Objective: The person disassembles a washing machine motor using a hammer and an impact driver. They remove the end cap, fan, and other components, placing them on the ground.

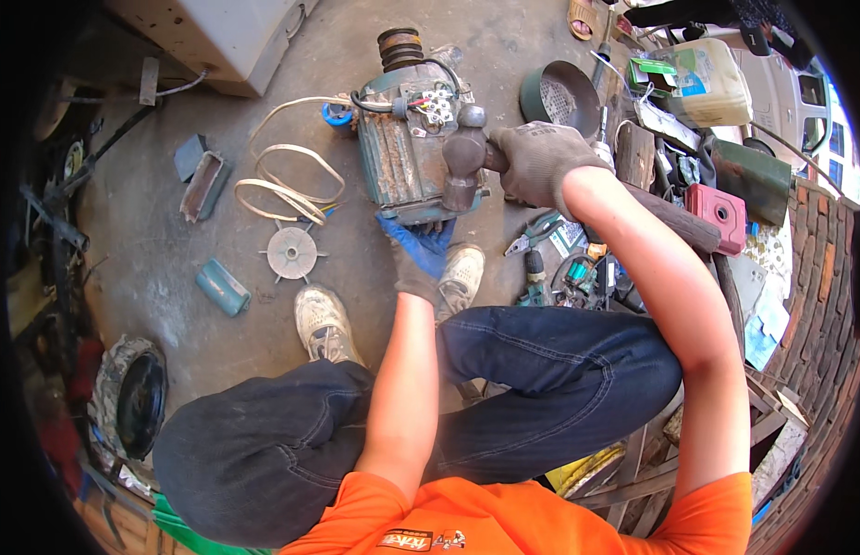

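Note:
My right hand (541,165), in a grey glove, is closed round the handle of a hammer (464,157). The hammer's dark, worn metal head is over the near right part of an electric motor (393,153). This motor is green and rusty, lying on the floor with a grooved pulley (400,48) at its far end and an uncovered terminal block (436,107) on top. My left hand (417,252), in a grey glove with a blue palm, grips the motor's near end; its fingertips are partly hidden there. A pale cable (305,185) loops out from the motor's left side.
A round fan (291,252), a green curved cover (223,287) and a small open box (205,187) lie left. Rightward are a green pan (559,97), pliers (534,231), a drill (535,277) and a plastic jerrycan (712,83). My shoes (324,324) flank the motor's near end.

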`<action>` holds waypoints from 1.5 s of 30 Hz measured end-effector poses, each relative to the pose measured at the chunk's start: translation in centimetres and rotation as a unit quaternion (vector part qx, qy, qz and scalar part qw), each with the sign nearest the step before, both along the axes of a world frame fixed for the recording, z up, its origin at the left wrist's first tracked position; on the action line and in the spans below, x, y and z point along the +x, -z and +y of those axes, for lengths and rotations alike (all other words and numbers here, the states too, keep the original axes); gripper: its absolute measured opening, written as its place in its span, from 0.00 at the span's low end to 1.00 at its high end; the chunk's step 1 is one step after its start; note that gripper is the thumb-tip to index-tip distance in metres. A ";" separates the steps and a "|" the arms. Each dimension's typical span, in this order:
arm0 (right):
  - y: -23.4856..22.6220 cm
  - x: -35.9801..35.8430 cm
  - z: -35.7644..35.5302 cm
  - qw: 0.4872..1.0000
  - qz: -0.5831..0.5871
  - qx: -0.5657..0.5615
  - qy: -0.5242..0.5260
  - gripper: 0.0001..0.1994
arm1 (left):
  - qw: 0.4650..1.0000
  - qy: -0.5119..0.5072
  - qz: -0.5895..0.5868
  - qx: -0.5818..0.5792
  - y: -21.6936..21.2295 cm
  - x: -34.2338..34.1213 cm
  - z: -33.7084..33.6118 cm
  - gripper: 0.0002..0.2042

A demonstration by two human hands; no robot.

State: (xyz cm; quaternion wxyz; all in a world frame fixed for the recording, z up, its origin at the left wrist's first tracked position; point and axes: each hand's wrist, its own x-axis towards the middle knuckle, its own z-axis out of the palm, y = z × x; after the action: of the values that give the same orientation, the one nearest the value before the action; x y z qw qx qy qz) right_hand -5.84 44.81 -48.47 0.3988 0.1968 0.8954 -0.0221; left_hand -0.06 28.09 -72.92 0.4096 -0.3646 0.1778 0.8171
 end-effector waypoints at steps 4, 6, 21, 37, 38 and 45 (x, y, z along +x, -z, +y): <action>-1.3 -0.1 1.2 0.997 0.052 0.000 0.053 0.18 | 1.000 -0.022 -0.003 0.022 -0.5 -0.8 -0.8 0.42; -0.9 1.7 2.9 0.988 0.118 0.034 0.095 0.17 | 0.998 -0.068 -0.008 -0.005 -2.9 0.4 -0.1 0.42; -3.1 -0.7 3.0 0.972 0.196 0.045 0.123 0.15 | 0.980 -0.036 0.164 -0.110 -3.6 1.2 0.6 0.38; -3.4 -1.7 1.6 0.964 0.235 0.051 0.110 0.15 | 0.979 -0.040 0.167 -0.106 -4.2 1.2 0.3 0.39; -3.4 -1.5 1.2 0.978 0.187 0.040 0.088 0.16 | 0.980 -0.036 0.166 -0.106 -4.2 1.2 0.4 0.39; -1.0 0.0 -0.3 1.000 0.023 -0.006 0.020 0.18 | 0.979 -0.024 0.160 -0.120 -3.4 1.5 0.5 0.39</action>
State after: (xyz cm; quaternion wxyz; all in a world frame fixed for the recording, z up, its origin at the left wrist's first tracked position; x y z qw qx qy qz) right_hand -5.85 44.54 -47.43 0.3787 0.2117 0.9001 -0.0396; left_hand 1.45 28.62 -69.54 0.3096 -0.2794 0.3295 0.8471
